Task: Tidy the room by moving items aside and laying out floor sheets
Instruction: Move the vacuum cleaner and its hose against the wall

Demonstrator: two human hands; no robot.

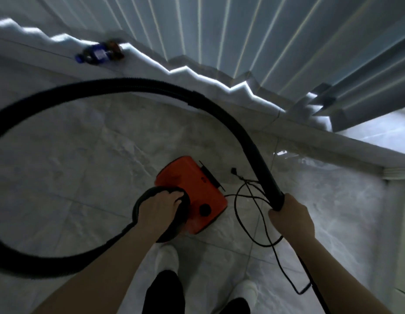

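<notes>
An orange vacuum cleaner (192,189) hangs or stands just above the grey tiled floor in front of my feet. My left hand (161,208) grips its black carrying handle from above. A long black hose (111,86) loops from the vacuum out to the left, across the top and down to the right. My right hand (292,217) grips the hose's rigid black end tube. A thin black power cable (240,214) lies tangled on the floor between the vacuum and my right hand.
A raised marble ledge (310,132) runs diagonally along pleated grey curtains (242,37). A dark bottle with a blue label (99,53) lies on that ledge at the upper left. My white shoes (167,257) stand on the floor below the vacuum.
</notes>
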